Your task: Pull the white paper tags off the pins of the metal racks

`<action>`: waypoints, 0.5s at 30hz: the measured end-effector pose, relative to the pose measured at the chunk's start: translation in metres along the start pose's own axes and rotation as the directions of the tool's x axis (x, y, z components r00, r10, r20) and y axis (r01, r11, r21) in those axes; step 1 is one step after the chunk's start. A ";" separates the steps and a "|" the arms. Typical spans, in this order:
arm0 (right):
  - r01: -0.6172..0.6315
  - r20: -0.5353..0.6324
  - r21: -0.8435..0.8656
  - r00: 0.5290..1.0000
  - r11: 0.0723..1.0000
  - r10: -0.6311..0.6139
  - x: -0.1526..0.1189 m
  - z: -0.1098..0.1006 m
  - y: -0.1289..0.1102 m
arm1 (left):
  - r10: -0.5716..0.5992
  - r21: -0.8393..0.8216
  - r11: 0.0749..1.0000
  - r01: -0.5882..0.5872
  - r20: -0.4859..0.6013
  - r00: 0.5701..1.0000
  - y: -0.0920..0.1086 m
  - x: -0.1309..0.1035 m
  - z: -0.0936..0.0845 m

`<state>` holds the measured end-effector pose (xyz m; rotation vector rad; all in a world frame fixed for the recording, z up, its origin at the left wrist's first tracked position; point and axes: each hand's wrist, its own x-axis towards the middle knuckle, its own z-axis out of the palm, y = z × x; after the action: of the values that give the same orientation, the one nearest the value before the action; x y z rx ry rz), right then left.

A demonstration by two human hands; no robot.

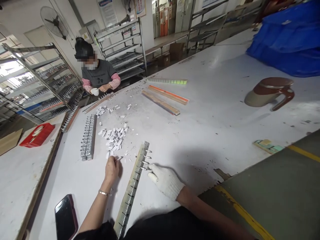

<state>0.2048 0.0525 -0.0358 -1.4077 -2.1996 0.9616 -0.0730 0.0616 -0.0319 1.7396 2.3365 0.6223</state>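
Observation:
My bare left hand (pixel 112 168), with a bracelet on its wrist, is closed in a pinch beside the near edge of a pile of small white pieces (pixel 115 137). A thin pale sliver shows at its fingertips, too small to name. My right hand (pixel 163 180) wears a white knitted glove. Its thumb and fingers pinch at the side of a long bar with a row of pins (pixel 132 186), around a small pale part at one pin. Several pins toward the far end carry small pale parts. Nearer pins look dark and bare.
A double row of metal parts (pixel 88 138) stands left of the pile. Nearby lie a phone (pixel 66 216), long strips (pixel 161 102), a brown mug (pixel 268 91) and a blue cloth heap (pixel 287 40). A co-worker (pixel 98 75) handles something at the far edge. A red basket (pixel 37 135) sits left.

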 end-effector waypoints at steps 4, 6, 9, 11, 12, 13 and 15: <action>0.136 -0.021 0.017 0.991 0.991 -0.136 -0.005 -0.001 -0.020 | 0.313 -0.238 0.927 -0.289 0.072 0.947 0.039 -0.051 -0.019; 0.227 0.018 -0.022 0.974 0.974 -0.227 -0.007 0.002 -0.029 | 0.376 -0.371 0.874 -0.313 0.110 0.920 0.055 -0.073 -0.026; 0.275 0.084 -0.143 0.961 0.951 -0.265 -0.012 0.009 -0.035 | 0.300 -0.490 0.853 -0.177 0.185 0.936 0.068 -0.090 -0.033; 0.284 0.102 -0.189 0.958 0.940 -0.268 -0.016 0.012 -0.034 | 0.293 -0.525 0.840 -0.136 0.228 0.929 0.069 -0.093 -0.036; 0.295 0.116 -0.197 0.954 0.935 -0.277 -0.018 0.012 -0.032 | 0.310 -0.531 0.836 -0.140 0.246 0.918 0.069 -0.093 -0.037; 0.309 0.133 -0.198 0.949 0.930 -0.286 -0.021 0.012 -0.030 | 0.334 -0.533 0.832 -0.152 0.264 0.905 0.069 -0.093 -0.038; 0.318 0.149 -0.196 0.945 0.927 -0.293 -0.025 0.007 -0.025 | 0.368 -0.552 0.821 -0.143 0.321 0.873 0.067 -0.094 -0.040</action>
<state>0.1954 0.0204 -0.0216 -1.0650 -2.5817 0.7260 -0.0002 -0.0202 0.0215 1.7252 1.4777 0.7436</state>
